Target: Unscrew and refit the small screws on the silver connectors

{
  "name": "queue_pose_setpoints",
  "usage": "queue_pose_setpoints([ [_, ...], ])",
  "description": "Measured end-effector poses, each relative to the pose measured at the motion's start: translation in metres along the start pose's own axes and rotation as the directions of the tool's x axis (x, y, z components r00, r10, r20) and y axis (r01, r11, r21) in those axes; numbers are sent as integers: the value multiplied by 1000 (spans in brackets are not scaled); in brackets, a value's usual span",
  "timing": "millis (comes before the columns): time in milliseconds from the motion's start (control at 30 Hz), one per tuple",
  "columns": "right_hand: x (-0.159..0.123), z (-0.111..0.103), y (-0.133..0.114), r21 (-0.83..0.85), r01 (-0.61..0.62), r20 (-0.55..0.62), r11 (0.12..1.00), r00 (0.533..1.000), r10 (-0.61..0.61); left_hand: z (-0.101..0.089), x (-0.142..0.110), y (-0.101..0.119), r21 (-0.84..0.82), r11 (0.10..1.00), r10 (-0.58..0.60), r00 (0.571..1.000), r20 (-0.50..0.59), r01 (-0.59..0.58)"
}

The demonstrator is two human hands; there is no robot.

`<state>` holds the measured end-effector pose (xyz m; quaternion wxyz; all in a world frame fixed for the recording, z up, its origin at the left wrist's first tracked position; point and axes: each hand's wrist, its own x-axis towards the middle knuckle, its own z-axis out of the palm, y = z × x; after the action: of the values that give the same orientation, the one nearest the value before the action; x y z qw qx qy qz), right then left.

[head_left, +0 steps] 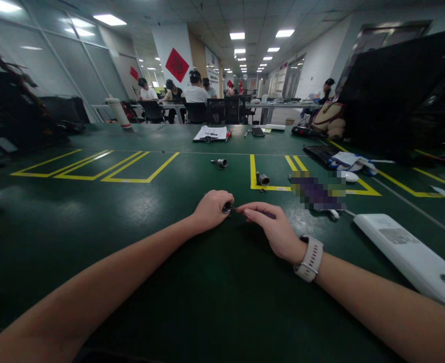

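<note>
Your left hand (211,209) had its grip closed around a dark, round-mouthed metal cylinder (227,207), above the dark green surface (162,297); your right hand (273,222) pinched a slim dark tool (269,215), its tip near the mouth. Yellow tape outlines (127,180) marked the surface left and right. Beyond, people in white shirts (194,92) sat under ceiling light panels (237,36).

The green table (162,312) has yellow tape lines (127,180). A white bottle (119,113) and some papers (211,132) are near its far edge. Two metal pieces (263,179) lie farther in from that edge. A long white box (407,257) lies toward the right edge.
</note>
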<state>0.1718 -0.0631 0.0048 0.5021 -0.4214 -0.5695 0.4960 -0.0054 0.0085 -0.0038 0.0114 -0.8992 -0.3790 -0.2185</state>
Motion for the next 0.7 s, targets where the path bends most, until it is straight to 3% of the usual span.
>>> queue_pose_setpoints([
  [100, 5, -2, 0, 252, -105, 26, 962, 994, 102, 0, 0, -2, -87, 996, -7, 1000, -17, 5],
  [200, 9, -4, 0, 381, -171, 80, 909, 985, 151, 0, 0, -3, -213, 977, 12, 1000, -28, -17],
  [300, 10, -6, 0, 406, -197, 98, 892, 980, 172, -1, 1, -3, -265, 964, 33, 999, -30, -39],
  [467, 10, -5, 3, 388, -157, 76, 908, 987, 138, 0, 2, -1, -117, 992, 46, 998, 43, -41],
  [700, 9, -4, 2, 384, -138, 49, 913, 990, 129, 2, 3, -3, -21, 998, -54, 998, 45, 55],
])
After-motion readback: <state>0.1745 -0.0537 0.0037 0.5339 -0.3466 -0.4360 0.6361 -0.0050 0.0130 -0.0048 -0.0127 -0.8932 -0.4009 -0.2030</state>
